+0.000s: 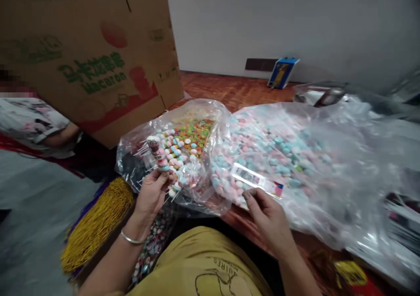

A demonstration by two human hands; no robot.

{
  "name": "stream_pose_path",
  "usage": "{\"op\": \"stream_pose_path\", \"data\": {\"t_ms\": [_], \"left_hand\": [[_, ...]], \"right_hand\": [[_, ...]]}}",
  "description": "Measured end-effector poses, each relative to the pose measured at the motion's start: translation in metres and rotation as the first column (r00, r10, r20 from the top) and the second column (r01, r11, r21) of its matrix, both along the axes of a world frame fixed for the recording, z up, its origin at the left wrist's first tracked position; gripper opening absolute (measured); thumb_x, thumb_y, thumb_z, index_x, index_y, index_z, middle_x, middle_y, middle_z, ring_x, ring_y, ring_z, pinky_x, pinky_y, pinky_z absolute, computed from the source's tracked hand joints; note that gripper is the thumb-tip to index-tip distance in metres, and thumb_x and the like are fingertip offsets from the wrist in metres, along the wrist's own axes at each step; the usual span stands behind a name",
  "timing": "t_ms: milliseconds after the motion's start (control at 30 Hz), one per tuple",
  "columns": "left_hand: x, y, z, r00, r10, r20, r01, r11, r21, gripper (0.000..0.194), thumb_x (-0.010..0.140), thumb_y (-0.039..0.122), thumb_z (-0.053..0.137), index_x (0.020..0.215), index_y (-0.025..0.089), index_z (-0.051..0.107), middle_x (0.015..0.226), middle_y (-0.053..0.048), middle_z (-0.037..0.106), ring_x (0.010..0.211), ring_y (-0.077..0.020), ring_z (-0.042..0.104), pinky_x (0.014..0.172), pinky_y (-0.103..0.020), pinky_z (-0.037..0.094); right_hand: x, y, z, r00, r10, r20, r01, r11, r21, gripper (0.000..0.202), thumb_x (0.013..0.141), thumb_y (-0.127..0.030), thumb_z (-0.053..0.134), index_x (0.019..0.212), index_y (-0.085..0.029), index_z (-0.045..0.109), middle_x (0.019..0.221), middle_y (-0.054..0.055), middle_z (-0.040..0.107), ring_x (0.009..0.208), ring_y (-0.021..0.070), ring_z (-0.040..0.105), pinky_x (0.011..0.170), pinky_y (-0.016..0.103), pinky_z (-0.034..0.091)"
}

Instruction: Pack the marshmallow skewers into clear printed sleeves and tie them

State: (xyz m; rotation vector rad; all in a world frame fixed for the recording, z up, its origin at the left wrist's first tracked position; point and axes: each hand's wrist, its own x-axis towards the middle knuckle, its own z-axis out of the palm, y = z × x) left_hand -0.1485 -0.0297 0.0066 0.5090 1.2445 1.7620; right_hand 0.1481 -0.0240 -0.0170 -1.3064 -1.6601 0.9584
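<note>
My left hand (154, 188) is closed around the lower end of a marshmallow skewer (158, 152), held upright. Its top piece is dark and speckled, with pink and white pieces below. Under and behind it, more striped marshmallow skewers (179, 156) lie on a clear plastic bag. My right hand (262, 208) pinches the lower edge of a clear plastic wrapper (257, 181) with a printed label. The wrapper is over a large clear bag of pink and blue marshmallows (262, 142). Small orange and green rings (198, 132) show in the left bag.
A tall Macaron carton (127, 64) stands at the left. Beyond it is a person's arm (62, 135). A blue box (284, 72) sits by the wall on the reddish tabletop (213, 83). Gold fringe (101, 226) is at the lower left, crumpled plastic (370, 177) at the right.
</note>
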Motion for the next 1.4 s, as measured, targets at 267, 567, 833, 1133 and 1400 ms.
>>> {"op": "stream_pose_path", "data": {"t_ms": [267, 567, 833, 1133, 1400], "left_hand": [[-0.019, 0.029, -0.017, 1.0, -0.027, -0.009, 0.026, 0.995, -0.095, 0.045, 0.045, 0.038, 0.099, 0.072, 0.014, 0.072, 0.062, -0.001, 0.068, 0.051, -0.0093, 0.059, 0.046, -0.018, 0.047], [-0.01, 0.031, -0.028, 0.995, -0.085, 0.044, 0.088, 0.994, -0.061, 0.036, 0.052, 0.03, 0.099, 0.074, 0.017, 0.073, 0.07, 0.0, 0.072, 0.057, -0.0087, 0.06, 0.056, -0.02, 0.053], [0.044, 0.029, -0.024, 0.968, -0.233, 0.096, 0.236, 0.971, -0.024, 0.034, 0.054, 0.032, 0.098, 0.071, 0.018, 0.072, 0.066, 0.001, 0.068, 0.054, -0.0081, 0.055, 0.051, -0.02, 0.047], [0.105, 0.045, -0.029, 0.851, -0.449, 0.272, 0.489, 0.866, -0.103, 0.035, 0.06, 0.033, 0.095, 0.075, 0.015, 0.069, 0.064, 0.001, 0.061, 0.052, -0.006, 0.048, 0.049, -0.019, 0.043], [0.145, 0.045, -0.038, 0.687, -0.623, 0.373, 0.702, 0.702, -0.119, 0.037, 0.059, 0.035, 0.096, 0.076, 0.014, 0.071, 0.067, 0.0, 0.064, 0.056, -0.0083, 0.058, 0.054, -0.02, 0.051]], "right_hand": [[-0.009, 0.068, 0.007, 0.951, -0.145, 0.274, 0.098, 0.979, 0.177, 0.029, 0.096, -0.046, 0.055, 0.085, -0.022, 0.067, 0.075, 0.001, 0.068, 0.067, 0.0172, 0.06, 0.064, 0.028, 0.042], [0.067, 0.063, -0.022, 0.767, -0.363, 0.529, 0.22, 0.923, 0.315, 0.028, 0.094, -0.041, 0.056, 0.103, -0.019, 0.071, 0.1, 0.011, 0.073, 0.091, 0.026, 0.066, 0.081, 0.037, 0.047], [0.058, 0.061, -0.047, 0.785, -0.277, 0.554, 0.188, 0.959, 0.213, 0.013, 0.091, -0.031, 0.056, 0.086, -0.02, 0.062, 0.082, 0.006, 0.065, 0.081, 0.0235, 0.059, 0.075, 0.034, 0.04], [0.063, 0.054, -0.055, 0.787, -0.274, 0.553, 0.162, 0.956, 0.243, 0.018, 0.096, -0.025, 0.052, 0.086, -0.02, 0.066, 0.087, 0.007, 0.068, 0.089, 0.0243, 0.059, 0.082, 0.036, 0.035], [0.04, 0.045, -0.049, 0.732, -0.349, 0.585, 0.151, 0.921, 0.36, 0.017, 0.099, -0.025, 0.056, 0.101, -0.02, 0.072, 0.1, 0.01, 0.072, 0.102, 0.026, 0.059, 0.093, 0.041, 0.038]]}}
